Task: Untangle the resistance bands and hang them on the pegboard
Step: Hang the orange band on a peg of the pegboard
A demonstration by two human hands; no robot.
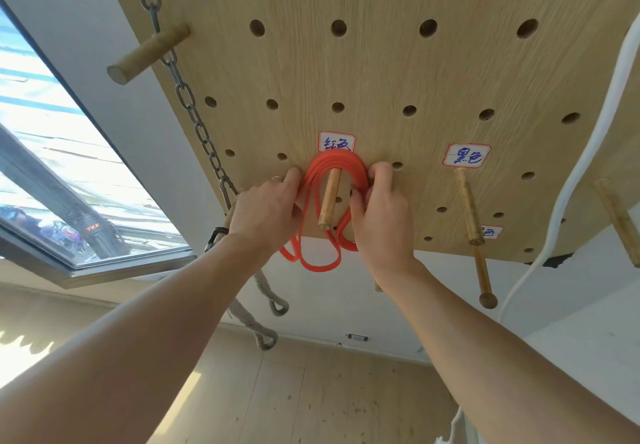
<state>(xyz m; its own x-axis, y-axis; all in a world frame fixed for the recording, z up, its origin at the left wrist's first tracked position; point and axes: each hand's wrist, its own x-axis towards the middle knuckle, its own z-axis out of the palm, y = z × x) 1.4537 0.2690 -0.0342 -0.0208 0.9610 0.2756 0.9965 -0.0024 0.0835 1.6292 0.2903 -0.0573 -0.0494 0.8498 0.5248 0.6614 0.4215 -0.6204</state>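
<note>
The red band (330, 169) is looped many times over a wooden peg (330, 201) near the bottom edge of the pegboard (381, 72), just under a small label (337, 142); its long loops hang down past that edge; the peg pokes out between both hands, so the band must slide back along the peg toward the board. The left hand (266, 211) grips the left side of the loops with curled fingers; the right hand (379, 215) pinches the right side, fingertips on the board; both arms reach up, about equally near. I think the band is nearly hung.
</note>
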